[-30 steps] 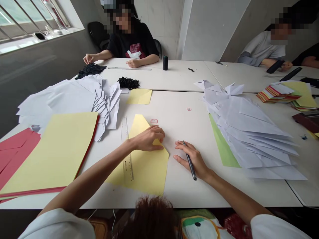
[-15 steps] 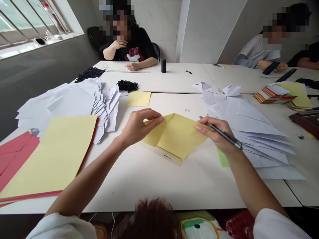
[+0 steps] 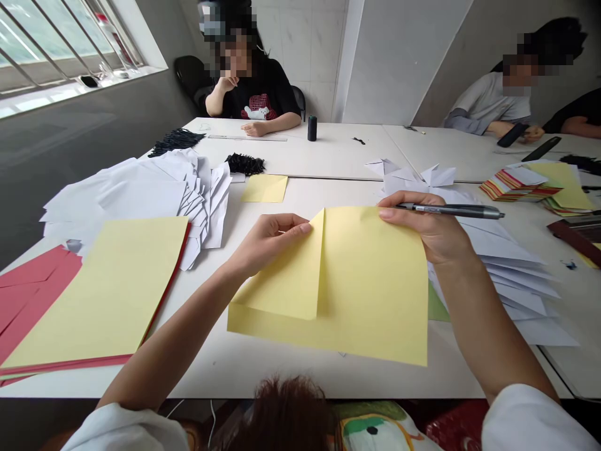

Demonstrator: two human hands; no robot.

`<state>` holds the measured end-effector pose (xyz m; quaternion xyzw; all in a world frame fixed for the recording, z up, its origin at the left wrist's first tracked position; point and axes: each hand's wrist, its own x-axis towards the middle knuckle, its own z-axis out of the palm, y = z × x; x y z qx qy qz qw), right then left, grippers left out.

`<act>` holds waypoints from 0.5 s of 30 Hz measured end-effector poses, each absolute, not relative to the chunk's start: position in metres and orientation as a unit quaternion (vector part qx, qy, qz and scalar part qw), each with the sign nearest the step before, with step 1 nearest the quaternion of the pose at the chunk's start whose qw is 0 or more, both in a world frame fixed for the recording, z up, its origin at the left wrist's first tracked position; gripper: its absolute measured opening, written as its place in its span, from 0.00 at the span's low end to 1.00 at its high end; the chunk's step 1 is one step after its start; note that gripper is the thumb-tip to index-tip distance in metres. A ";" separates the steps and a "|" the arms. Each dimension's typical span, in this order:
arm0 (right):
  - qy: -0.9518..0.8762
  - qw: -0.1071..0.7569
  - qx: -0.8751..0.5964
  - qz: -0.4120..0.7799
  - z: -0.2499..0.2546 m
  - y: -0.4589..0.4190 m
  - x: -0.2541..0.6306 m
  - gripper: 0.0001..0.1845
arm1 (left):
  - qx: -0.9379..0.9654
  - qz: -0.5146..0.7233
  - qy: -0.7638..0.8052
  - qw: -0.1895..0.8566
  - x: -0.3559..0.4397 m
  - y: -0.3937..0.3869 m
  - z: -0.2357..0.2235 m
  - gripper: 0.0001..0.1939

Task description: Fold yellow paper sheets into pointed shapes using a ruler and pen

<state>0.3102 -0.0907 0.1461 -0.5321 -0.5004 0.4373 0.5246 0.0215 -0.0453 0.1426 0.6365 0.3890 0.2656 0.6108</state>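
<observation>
A yellow sheet of paper (image 3: 370, 288) with one corner folded over is held up above the white table (image 3: 328, 156) in front of me. My left hand (image 3: 267, 241) pinches its folded top edge near the middle. My right hand (image 3: 432, 232) grips the top right corner and also holds a grey pen (image 3: 451, 210) that points right. The ruler seen before is hidden from view.
Stacked yellow and red sheets (image 3: 103, 288) lie at left, with folded white papers (image 3: 154, 194) behind them. A pile of white folded sheets (image 3: 498, 263) is at right, over a green sheet (image 3: 436, 310). Two people sit across the table; a black spool (image 3: 312, 128) stands there.
My hands picked the yellow sheet up from the table, turned it over and raised it toward me. It now hangs unfolded and larger in view.
</observation>
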 end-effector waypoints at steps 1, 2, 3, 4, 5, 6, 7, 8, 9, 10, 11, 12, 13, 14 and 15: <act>-0.492 0.524 -0.534 0.446 0.142 -0.090 0.309 0.17 | 0.630 0.250 0.385 0.626 0.021 -0.044 0.139 0.20; -0.484 0.524 -0.536 0.452 0.136 -0.089 0.308 0.16 | 0.626 0.236 0.381 0.638 0.021 -0.043 0.135 0.21; -0.475 0.522 -0.541 0.457 0.130 -0.088 0.307 0.16 | 0.624 0.225 0.374 0.648 0.021 -0.042 0.131 0.21; -0.468 0.518 -0.546 0.463 0.122 -0.088 0.306 0.16 | 0.623 0.216 0.367 0.657 0.022 -0.040 0.126 0.21; -0.461 0.509 -0.553 0.472 0.115 -0.088 0.305 0.17 | 0.621 0.211 0.359 0.664 0.023 -0.038 0.121 0.21; -0.456 0.496 -0.559 0.484 0.107 -0.088 0.304 0.18 | 0.619 0.212 0.351 0.669 0.024 -0.035 0.115 0.21; -0.452 0.480 -0.562 0.499 0.100 -0.089 0.303 0.19 | 0.616 0.218 0.346 0.673 0.025 -0.033 0.108 0.20; -0.450 0.466 -0.562 0.514 0.093 -0.091 0.302 0.20 | 0.612 0.224 0.345 0.675 0.027 -0.031 0.102 0.19; -0.451 0.453 -0.561 0.527 0.086 -0.092 0.302 0.21 | 0.608 0.230 0.346 0.676 0.028 -0.029 0.096 0.18; -0.454 0.443 -0.559 0.534 0.080 -0.094 0.302 0.21 | 0.603 0.234 0.348 0.678 0.030 -0.028 0.091 0.18; -0.459 0.436 -0.559 0.536 0.075 -0.096 0.302 0.21 | 0.597 0.235 0.350 0.683 0.031 -0.027 0.086 0.17; -0.465 0.432 -0.559 0.534 0.071 -0.098 0.302 0.20 | 0.590 0.233 0.351 0.689 0.032 -0.027 0.082 0.17; -0.469 0.430 -0.559 0.531 0.067 -0.099 0.303 0.20 | 0.584 0.232 0.351 0.695 0.033 -0.027 0.078 0.17; -0.472 0.431 -0.559 0.528 0.064 -0.100 0.304 0.19 | 0.578 0.230 0.352 0.699 0.034 -0.027 0.076 0.17; -0.474 0.434 -0.558 0.525 0.061 -0.101 0.305 0.19 | 0.574 0.228 0.354 0.702 0.035 -0.027 0.073 0.17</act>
